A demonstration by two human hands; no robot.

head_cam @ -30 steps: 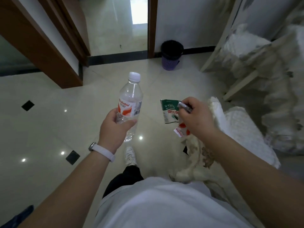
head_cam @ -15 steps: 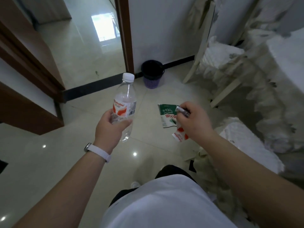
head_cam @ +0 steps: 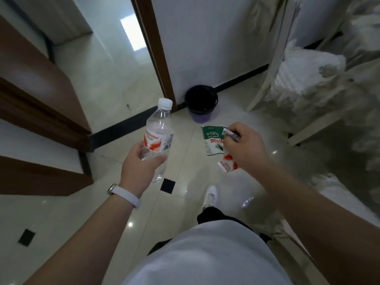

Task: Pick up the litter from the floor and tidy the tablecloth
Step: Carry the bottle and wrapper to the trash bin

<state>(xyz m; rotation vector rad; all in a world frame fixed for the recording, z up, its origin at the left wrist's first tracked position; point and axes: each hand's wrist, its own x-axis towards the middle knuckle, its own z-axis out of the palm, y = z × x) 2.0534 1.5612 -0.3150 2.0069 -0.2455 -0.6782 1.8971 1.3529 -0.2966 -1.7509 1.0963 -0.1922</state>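
My left hand (head_cam: 141, 163) grips a clear plastic bottle (head_cam: 158, 132) with a white cap and a red and white label, held upright. In my right hand (head_cam: 244, 145) hang a green and white wrapper (head_cam: 211, 138), a red and white label scrap (head_cam: 227, 164) and a small silvery piece (head_cam: 230, 133), all pinched together. A purple waste bin (head_cam: 201, 103) with a black liner stands on the floor ahead, against the wall beside the door frame. The cream lace tablecloth (head_cam: 362, 83) drapes down at the right.
A brown door frame (head_cam: 156, 50) stands left of the bin, with an open doorway beyond it. Brown wooden panels (head_cam: 41, 112) line the left side. A white chair (head_cam: 304, 64) with a cushion stands at the right. My white shoe (head_cam: 210, 195) is on the glossy tiled floor.
The view has moved forward and turned; the bin is now closer and nearer the middle. Both hands keep the same hold on the bottle and the wrappers.
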